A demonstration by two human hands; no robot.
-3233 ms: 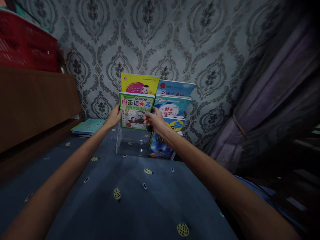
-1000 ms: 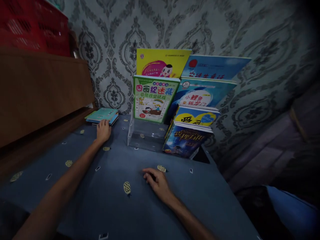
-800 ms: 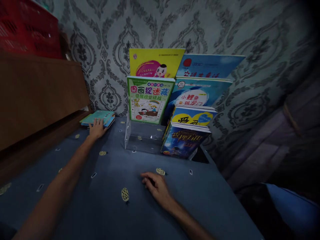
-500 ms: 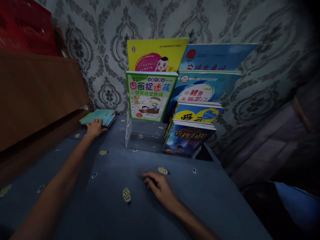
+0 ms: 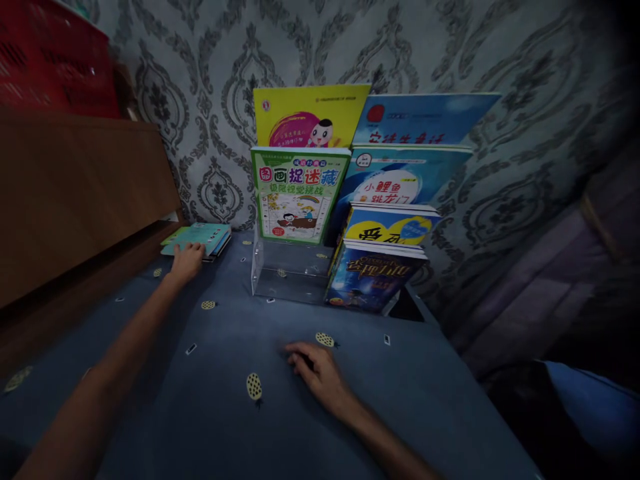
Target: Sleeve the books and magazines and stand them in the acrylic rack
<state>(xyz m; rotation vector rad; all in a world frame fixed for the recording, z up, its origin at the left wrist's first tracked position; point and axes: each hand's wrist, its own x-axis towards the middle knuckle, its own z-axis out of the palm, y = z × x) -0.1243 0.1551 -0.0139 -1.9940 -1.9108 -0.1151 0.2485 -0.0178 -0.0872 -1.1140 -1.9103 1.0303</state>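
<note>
At the back left, my left hand [image 5: 187, 261] reaches to a low stack of books on the table. Its fingers lie over the near edge of the top one, a teal book [image 5: 204, 233], and the thumb is hidden. My right hand [image 5: 320, 375] is over the middle of the table, palm side down, with loosely curled, parted fingers and nothing in them. Behind it stands a clear book rack [image 5: 290, 275]. A green-framed picture book [image 5: 300, 193] stands in its left column, and a dark blue book [image 5: 370, 279] is at the front of the right column.
A yellow book [image 5: 310, 110] and several blue books stand farther back in the rack against the patterned wall [image 5: 220, 167]. The dark blue tablecloth [image 5: 210, 407] has pineapple prints. On the left, a wooden cabinet [image 5: 85, 193] borders the table, with a red basket [image 5: 55, 63] on top.
The teal book has slid slightly left and toward me under my left hand, skewing from those below. My right hand has stayed in place. The view has shifted slightly.
</note>
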